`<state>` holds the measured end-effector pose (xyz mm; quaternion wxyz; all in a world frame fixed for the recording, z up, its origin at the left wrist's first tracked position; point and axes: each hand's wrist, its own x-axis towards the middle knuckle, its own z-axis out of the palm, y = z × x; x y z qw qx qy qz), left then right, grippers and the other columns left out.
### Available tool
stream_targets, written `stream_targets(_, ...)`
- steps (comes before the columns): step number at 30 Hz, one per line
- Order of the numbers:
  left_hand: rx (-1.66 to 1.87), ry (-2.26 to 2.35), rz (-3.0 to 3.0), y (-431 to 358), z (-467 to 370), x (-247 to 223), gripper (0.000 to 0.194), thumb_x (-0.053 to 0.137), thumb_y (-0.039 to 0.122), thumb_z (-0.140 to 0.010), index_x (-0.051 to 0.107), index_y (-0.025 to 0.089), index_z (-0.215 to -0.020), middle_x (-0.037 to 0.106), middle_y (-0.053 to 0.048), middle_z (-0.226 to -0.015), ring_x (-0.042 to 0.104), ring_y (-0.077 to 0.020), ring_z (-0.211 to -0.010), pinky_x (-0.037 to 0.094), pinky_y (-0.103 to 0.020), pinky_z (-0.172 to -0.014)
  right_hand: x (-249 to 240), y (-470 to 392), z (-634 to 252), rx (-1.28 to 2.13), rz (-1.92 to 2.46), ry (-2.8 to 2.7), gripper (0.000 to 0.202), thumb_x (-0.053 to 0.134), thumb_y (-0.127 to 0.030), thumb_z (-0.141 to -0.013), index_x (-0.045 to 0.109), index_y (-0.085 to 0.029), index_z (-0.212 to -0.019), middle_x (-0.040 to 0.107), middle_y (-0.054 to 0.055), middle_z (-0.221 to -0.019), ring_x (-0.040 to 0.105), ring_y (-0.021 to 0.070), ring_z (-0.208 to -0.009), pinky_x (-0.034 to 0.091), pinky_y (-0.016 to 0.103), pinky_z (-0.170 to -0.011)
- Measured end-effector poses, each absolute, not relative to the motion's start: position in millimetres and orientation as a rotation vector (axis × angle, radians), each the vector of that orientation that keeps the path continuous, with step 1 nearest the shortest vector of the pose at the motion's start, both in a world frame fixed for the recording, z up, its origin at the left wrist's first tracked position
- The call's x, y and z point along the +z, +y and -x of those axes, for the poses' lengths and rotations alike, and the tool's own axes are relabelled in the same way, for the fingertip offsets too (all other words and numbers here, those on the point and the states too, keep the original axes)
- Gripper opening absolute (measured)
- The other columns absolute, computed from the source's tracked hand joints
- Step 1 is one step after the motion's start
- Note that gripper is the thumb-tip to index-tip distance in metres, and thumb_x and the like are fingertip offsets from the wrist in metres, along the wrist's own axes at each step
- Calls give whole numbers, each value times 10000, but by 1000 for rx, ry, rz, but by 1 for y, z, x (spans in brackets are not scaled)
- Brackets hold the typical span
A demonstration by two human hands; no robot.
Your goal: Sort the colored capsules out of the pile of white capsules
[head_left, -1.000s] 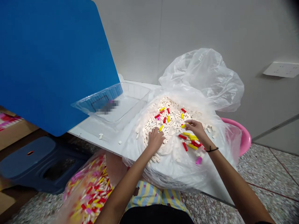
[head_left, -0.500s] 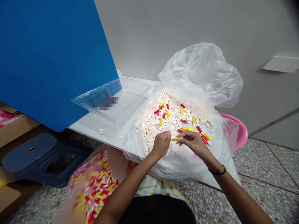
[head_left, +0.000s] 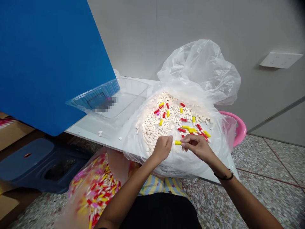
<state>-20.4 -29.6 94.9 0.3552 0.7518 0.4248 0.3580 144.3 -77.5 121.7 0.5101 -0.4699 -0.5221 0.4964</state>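
Note:
My left hand (head_left: pixel 164 148) is closed, its thumb and finger pinching the white end of a small plastic piece. A yellow cap (head_left: pixel 177 142) sits at the other end of that piece, between my two hands. The fingertips of my right hand (head_left: pixel 197 146) pinch the cap's right end. Below and around both hands lies a clear plastic bag (head_left: pixel 176 165), spread open on the table. It holds a heap of small white plastic pieces (head_left: pixel 152 128). Several red-capped pieces (head_left: pixel 183 119) and yellow-capped pieces (head_left: pixel 193 120) are scattered on top.
A clear plastic tray (head_left: pixel 133 95) stands on the white table (head_left: pixel 83 128) beside a blue panel (head_left: pixel 52 63). Below the table's edge, another bag holds many coloured pieces (head_left: pixel 102 190). A dark blue stool (head_left: pixel 26 159) is at left. A pink basin (head_left: pixel 241 128) is behind the bag at right.
The view has shifted slightly, so the scene sits further left. My hands are a little further apart, and more of the yellow cap shows between them.

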Motion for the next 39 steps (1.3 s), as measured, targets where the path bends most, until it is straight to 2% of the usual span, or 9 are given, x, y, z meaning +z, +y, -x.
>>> stream_targets(5,941,1009,-1876,-37,21,93,460,261,407,-906,287,192,-501,293,35,-461,314,-90,-463,246,-267,-518,130,-85,-135,1279,1157,-1285,350,794,-446,-573,594,-159,-577,562,-1,-510,483,98,-424,381,235,-386)
stream_targets(10,1165,1121,-1608,-55,17,86,466,232,464,-906,374,191,-557,334,30,-491,344,-100,-471,274,-266,-504,127,-96,-117,1225,1075,-1149,341,772,-455,-607,589,-168,-631,577,15,-633,524,118,-472,392,251,-388)
stream_targets(15,1060,955,-1770,-57,19,94,456,232,416,-914,298,194,-521,277,39,-476,309,-88,-462,251,-265,-503,125,-100,-113,1099,1109,-1291,261,675,-380,-751,511,-188,-686,508,-11,-664,443,91,-516,341,236,-447)
stream_targets(20,819,913,-1917,-46,24,109,464,247,388,-916,333,178,-511,284,45,-456,298,-79,-452,236,-257,-500,128,-108,-115,1077,1200,-1426,159,466,-361,-896,445,-212,-842,449,-28,-703,399,100,-592,325,227,-525)
stream_targets(27,682,755,-2063,-39,28,114,462,259,388,-907,323,177,-500,281,41,-460,301,-79,-454,235,-260,-507,138,-112,-120,1200,1164,-1493,177,480,-360,-889,449,-200,-819,422,-19,-724,383,108,-633,316,240,-561)
stream_targets(31,830,891,-1945,-47,23,101,480,212,400,-922,335,181,-514,305,36,-465,330,-86,-461,267,-254,-520,128,-110,-119,1202,1171,-1419,197,481,-390,-887,460,-201,-832,434,-22,-714,379,104,-616,312,240,-551)
stream_targets(34,839,991,-1965,-50,17,92,477,206,393,-929,327,184,-517,310,34,-460,335,-91,-455,256,-256,-513,112,-105,-122,1274,1140,-1360,222,499,-411,-872,446,-204,-809,411,-46,-630,379,99,-565,311,236,-525)
stream_targets(37,661,942,-2158,-32,8,92,458,253,377,-931,381,177,-540,392,19,-495,384,-105,-489,260,-257,-525,97,-95,-138,1261,1167,-1305,234,533,-422,-842,440,-209,-809,429,-53,-595,413,99,-519,325,233,-498)
stream_targets(39,580,919,-2266,-5,-1,96,412,296,385,-928,461,175,-614,488,5,-584,458,-124,-570,305,-251,-561,89,-86,-159,1077,1284,-1274,242,546,-435,-820,462,-210,-850,494,-26,-660,464,111,-522,357,242,-488)
